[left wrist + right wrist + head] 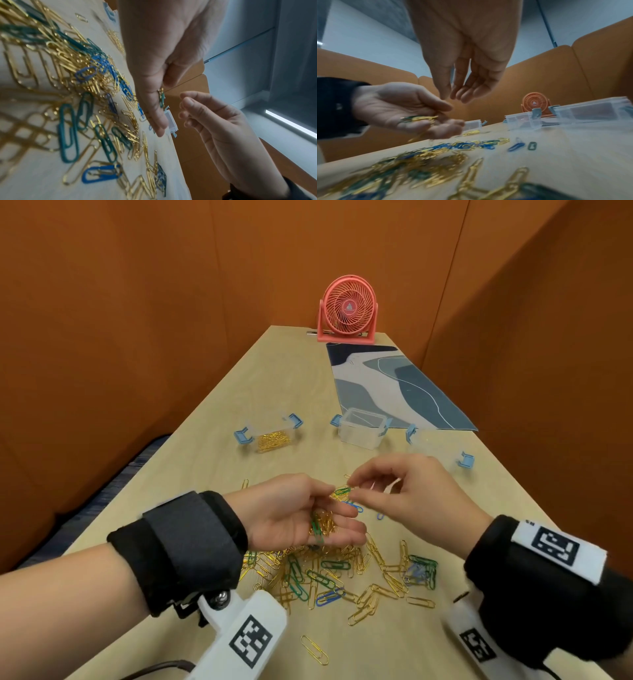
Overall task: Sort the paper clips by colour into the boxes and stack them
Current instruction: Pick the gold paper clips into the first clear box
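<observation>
Nearest of all, a lone gold clip (pixel 314 650) lies on the table (pixel 239 392) between the two wrist straps, and just beyond it spreads the loose heap of paper clips (pixel 342 573), mostly gold with green and blue mixed in. Above that heap the left hand (pixel 294 513) is cupped palm-up, fingers curled round a small bunch of gold and green clips. The right hand (pixel 407 491) comes in with thumb and forefinger closed on a green clip (pixel 342 491) at the left fingertips. I'd say it should draw that clip straight out, slowly, since the wire loops look apt to hook their neighbours and drag them off the palm. Farther back stand three clear boxes with blue latches: the left box (pixel 270 434) already holds gold clips, the middle box (pixel 363 428) and the right box (pixel 440 445) look empty
</observation>
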A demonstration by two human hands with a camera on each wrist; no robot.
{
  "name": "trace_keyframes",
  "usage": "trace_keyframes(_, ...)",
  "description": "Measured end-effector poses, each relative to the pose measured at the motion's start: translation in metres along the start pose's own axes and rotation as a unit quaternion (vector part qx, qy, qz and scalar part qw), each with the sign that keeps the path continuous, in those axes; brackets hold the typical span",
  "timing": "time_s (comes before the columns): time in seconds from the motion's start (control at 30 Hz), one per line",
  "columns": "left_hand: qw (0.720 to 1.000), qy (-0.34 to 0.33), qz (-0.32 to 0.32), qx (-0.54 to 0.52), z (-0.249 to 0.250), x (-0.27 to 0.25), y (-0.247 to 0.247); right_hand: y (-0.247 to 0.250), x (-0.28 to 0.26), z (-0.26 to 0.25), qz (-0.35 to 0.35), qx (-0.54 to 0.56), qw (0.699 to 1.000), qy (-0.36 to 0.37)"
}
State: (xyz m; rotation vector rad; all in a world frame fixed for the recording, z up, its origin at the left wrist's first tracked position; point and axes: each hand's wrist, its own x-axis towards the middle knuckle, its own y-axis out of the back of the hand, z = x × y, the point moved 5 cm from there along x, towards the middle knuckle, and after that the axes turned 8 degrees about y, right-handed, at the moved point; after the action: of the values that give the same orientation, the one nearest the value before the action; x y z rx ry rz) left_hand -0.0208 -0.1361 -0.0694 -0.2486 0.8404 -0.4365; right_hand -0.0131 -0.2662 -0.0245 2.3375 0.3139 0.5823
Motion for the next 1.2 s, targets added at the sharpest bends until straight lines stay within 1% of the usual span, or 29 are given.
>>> trace_keyframes(0.07, 1.000, -0.020, 0.011, -0.018, 0.002, 0.003, 0.000, -0.011, -0.007, -0.010, -0.039, 0.065, 0.997, -0.003)
trace_keyframes(0.13, 0.999, -0.027, 0.021, -0.029, 0.003, 0.004, -0.001, -0.019, -0.010, -0.015, -0.060, 0.070, 0.996, 0.002)
trace_keyframes(0.27, 0.997, -0.044, 0.039, -0.053, 0.003, 0.006, -0.006, -0.024, -0.008, -0.015, -0.054, -0.007, 0.998, 0.009)
trace_keyframes(0.33, 0.994, -0.060, 0.029, -0.085, 0.004, 0.007, -0.009, -0.021, -0.006, -0.015, -0.044, -0.028, 0.999, 0.013)
trace_keyframes(0.43, 0.992, -0.062, -0.002, -0.111, 0.004, 0.004, -0.012, -0.011, -0.003, -0.009, -0.024, 0.017, 0.999, -0.016)
trace_keyframes(0.53, 0.995, -0.048, -0.009, -0.092, 0.003, 0.003, -0.013, -0.005, 0.000, 0.001, -0.019, 0.070, 0.996, -0.051)
trace_keyframes(0.63, 0.996, -0.040, -0.007, -0.075, 0.001, 0.004, -0.012, -0.004, -0.001, 0.004, -0.017, 0.100, 0.993, -0.067)
trace_keyframes(0.73, 0.999, -0.018, -0.002, -0.036, -0.002, 0.006, -0.011, 0.000, -0.001, 0.004, 0.018, 0.072, 0.995, -0.063)
trace_keyframes(0.87, 1.000, -0.009, 0.023, 0.020, -0.003, 0.009, -0.005, 0.008, 0.001, 0.007, 0.045, 0.029, 0.997, -0.057)
trace_keyframes(0.93, 0.998, -0.003, 0.027, 0.054, -0.002, 0.009, -0.003, 0.012, 0.001, 0.014, 0.052, -0.009, 0.996, -0.067)
trace_keyframes(0.97, 0.997, 0.000, 0.027, 0.071, -0.001, 0.008, -0.001, 0.014, 0.000, 0.018, 0.042, -0.040, 0.995, -0.078)
trace_keyframes(1.07, 0.993, 0.003, 0.031, 0.113, 0.006, 0.006, 0.006, 0.016, -0.003, 0.032, -0.028, -0.127, 0.985, -0.115)
trace_keyframes(1.13, 0.990, 0.000, 0.048, 0.129, 0.016, 0.004, 0.015, 0.018, -0.006, 0.037, -0.058, -0.128, 0.981, -0.133)
trace_keyframes(1.2, 0.988, -0.010, 0.076, 0.136, 0.028, 0.002, 0.026, 0.017, -0.007, 0.036, -0.082, -0.107, 0.982, -0.133)
